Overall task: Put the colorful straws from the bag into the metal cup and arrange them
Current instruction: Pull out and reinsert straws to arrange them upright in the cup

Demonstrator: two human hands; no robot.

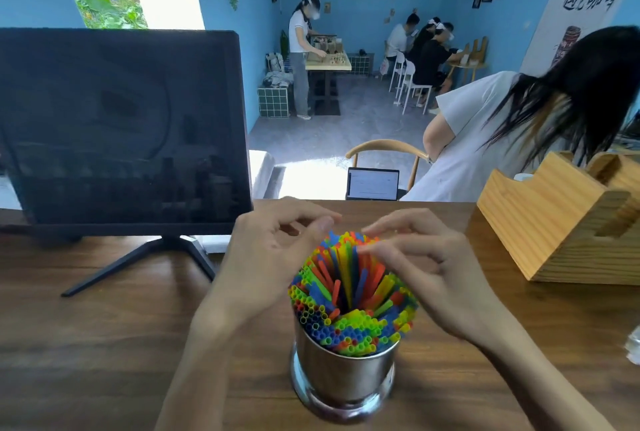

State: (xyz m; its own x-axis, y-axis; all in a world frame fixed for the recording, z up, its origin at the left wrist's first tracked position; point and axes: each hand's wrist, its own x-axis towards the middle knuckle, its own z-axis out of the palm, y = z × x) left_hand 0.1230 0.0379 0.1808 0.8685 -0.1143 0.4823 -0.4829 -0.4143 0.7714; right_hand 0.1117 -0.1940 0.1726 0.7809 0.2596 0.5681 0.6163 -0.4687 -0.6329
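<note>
Shiny cylindrical steel cup (344, 373) with a flared base stands upright on the wood-grain table (104, 344), packed with thin plastic straws (349, 295) in red, blue, green and yellow that fan outward. Left hand (268, 262) and right hand (420, 266) flank the far straw tips, fingers loosely curled; right fingertips touch the tips, left contact unclear. Beyond: matte black monitor (121, 126) left, slotted pine box (561, 223) right.

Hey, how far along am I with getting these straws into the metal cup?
Loading looks done: the colorful straws stand packed in the metal cup, and no bag is in view. Arranging is in hand: the left hand and right hand are at the far tips. Left: evening out the bundle, which fans outward around a central gap.
</note>
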